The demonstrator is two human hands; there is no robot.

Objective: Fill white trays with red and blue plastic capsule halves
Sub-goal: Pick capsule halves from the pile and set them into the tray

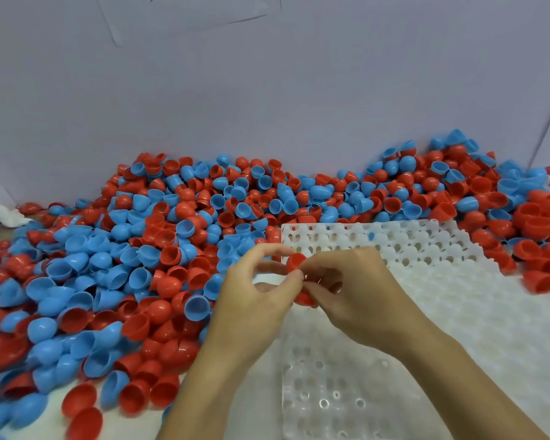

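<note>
A white tray (426, 249) with rows of round holes lies at the right; its holes look unfilled. My left hand (254, 293) and my right hand (359, 293) meet above the tray's left edge. Both pinch red capsule halves (296, 261) between their fingertips; a second red piece (304, 299) shows lower, under my right fingers. Whether these pieces are joined or apart is hidden by the fingers. A large pile of red and blue capsule halves (140, 265) covers the table to the left and behind the tray.
More capsule halves (537, 223) are heaped along the tray's right side. A pale wall (267, 90) rises right behind the pile. A crumpled white cloth (8, 214) sits at the far left. Loose halves (80, 404) lie near the table's front edge.
</note>
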